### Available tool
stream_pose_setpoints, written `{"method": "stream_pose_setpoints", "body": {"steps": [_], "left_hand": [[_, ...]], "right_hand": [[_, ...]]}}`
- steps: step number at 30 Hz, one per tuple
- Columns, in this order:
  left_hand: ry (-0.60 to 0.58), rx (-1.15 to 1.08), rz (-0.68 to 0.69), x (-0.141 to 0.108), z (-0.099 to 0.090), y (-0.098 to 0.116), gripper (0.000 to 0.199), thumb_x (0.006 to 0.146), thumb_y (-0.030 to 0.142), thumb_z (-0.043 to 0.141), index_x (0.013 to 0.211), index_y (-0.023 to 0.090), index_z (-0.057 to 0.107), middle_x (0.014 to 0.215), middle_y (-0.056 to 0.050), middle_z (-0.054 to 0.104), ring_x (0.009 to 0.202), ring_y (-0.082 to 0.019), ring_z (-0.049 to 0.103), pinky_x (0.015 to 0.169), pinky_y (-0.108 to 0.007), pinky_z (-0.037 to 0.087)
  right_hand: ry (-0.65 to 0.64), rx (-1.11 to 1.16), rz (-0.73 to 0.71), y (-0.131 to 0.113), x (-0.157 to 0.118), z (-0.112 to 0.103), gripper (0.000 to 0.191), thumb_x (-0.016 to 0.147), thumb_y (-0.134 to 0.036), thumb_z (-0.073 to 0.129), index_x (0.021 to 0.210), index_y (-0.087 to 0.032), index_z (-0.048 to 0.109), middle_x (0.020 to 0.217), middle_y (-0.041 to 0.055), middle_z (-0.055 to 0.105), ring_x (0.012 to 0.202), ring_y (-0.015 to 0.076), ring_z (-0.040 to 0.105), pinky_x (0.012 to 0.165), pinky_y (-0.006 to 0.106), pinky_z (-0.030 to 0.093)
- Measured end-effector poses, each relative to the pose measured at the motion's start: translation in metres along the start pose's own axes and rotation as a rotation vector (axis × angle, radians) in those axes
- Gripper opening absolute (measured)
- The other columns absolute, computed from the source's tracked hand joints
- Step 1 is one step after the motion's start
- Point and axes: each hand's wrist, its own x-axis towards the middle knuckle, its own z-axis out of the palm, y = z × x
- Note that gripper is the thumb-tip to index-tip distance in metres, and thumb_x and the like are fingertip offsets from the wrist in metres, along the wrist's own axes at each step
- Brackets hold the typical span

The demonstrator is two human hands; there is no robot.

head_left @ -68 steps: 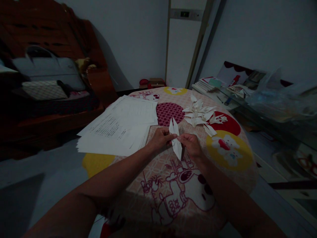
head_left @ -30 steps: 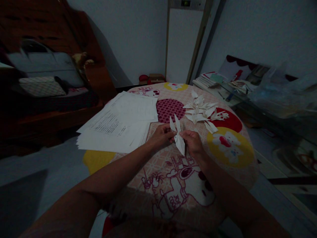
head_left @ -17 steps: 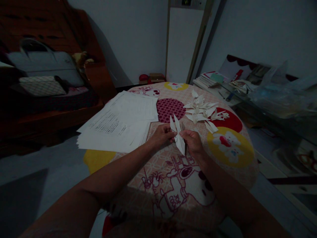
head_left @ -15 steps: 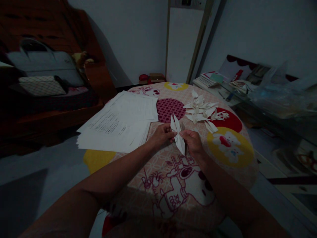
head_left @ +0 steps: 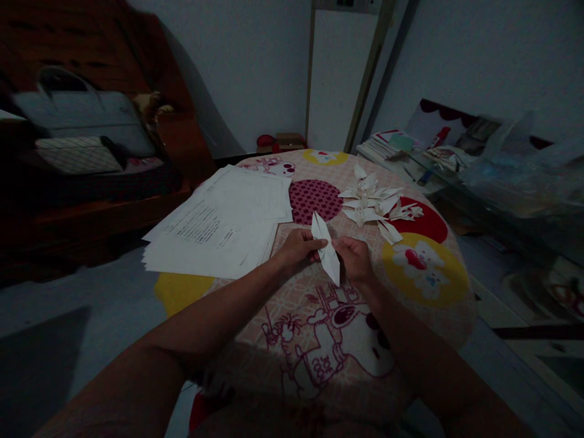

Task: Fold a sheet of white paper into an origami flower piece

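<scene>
Between my two hands is a folded white paper [head_left: 329, 263], a narrow diamond shape with pointed ends, held above the patterned tablecloth [head_left: 255, 328]. My left hand [head_left: 298, 248] pinches its left side near the middle, thumb lying across the front. My right hand [head_left: 354, 258] grips the opposite edge with thumb and bent fingers; some fingertips are hidden behind the paper. Beyond my right hand lie several folded paper cranes [head_left: 371, 204], clustered together with pointed wings and tips. Left of my hands spreads a stack of printed paper sheets [head_left: 214, 228].
A wooden bench [head_left: 182, 146] at the left carries a light handbag [head_left: 86, 115] and a quilted purse [head_left: 75, 153]. On the right stands a glass-topped side table [head_left: 449, 182] with papers and a plastic bag [head_left: 506, 164]. Small boxes [head_left: 289, 141] sit by the far wall.
At the paper's upper end, two separate points showed before; now they appear as one broader point, with a flap turned over. Both hands stay in nearly the same place.
</scene>
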Motion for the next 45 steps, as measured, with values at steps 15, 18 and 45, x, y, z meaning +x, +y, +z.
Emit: {"method": "stream_pose_setpoints", "body": {"steps": [15, 18, 45], "left_hand": [[0.122, -0.105, -0.032, 0.004, -0.01, 0.009, 0.021, 0.074, 0.018, 0.073, 0.057, 0.01, 0.062, 0.051, -0.005, 0.062, 0.038, -0.007, 0.049, 0.04, -0.018, 0.037], [0.124, -0.102, -0.042, 0.003, -0.011, 0.01, 0.018, 0.072, 0.018, 0.073, 0.059, 0.01, 0.063, 0.052, -0.005, 0.062, 0.038, -0.008, 0.049, 0.04, -0.019, 0.037], [0.011, 0.03, -0.198, 0.0, -0.008, 0.009, 0.017, 0.064, 0.022, 0.079, 0.059, 0.01, 0.069, 0.051, -0.004, 0.064, 0.04, -0.009, 0.053, 0.041, -0.02, 0.042]], "right_hand": [[-0.16, 0.035, -0.138, -0.013, -0.005, -0.009, 0.022, 0.073, -0.025, 0.074, 0.094, -0.023, 0.081, 0.079, 0.0033, 0.078, 0.067, 0.0147, 0.069, 0.063, 0.028, 0.058], [-0.181, 0.012, -0.134, -0.014, -0.005, -0.01, 0.022, 0.073, -0.025, 0.075, 0.094, -0.023, 0.081, 0.08, 0.0036, 0.078, 0.066, 0.0142, 0.069, 0.062, 0.027, 0.058], [-0.103, -0.309, -0.26, -0.011, -0.011, 0.001, 0.016, 0.076, -0.032, 0.074, 0.083, -0.018, 0.078, 0.065, 0.0013, 0.071, 0.056, 0.0114, 0.059, 0.051, 0.021, 0.045]]}}
